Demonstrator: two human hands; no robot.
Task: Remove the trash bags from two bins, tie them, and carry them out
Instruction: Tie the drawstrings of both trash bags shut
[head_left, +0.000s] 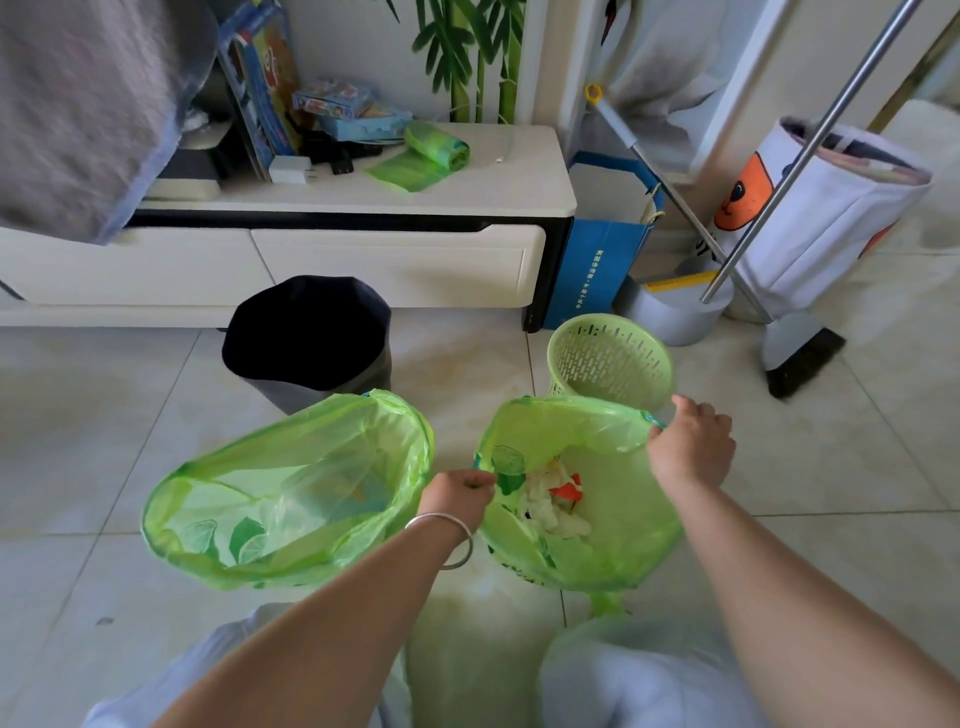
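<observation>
While both hands grip the right bag's (597, 519) rim—apparently its drawstring—pale floor tiles (104, 415) gleam.

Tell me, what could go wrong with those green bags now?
The right bag is still wide open, held by the left hand and right hand at opposite sides of its rim, so the paper scraps inside might tumble out if it tips. The left bag lies open on the floor with nobody holding it, so a knee or foot could knock it over.

Bright, soft daylight from my right; faint shadows; glare on floor tiles (467, 364); edges bowed, slightly blurred
</observation>
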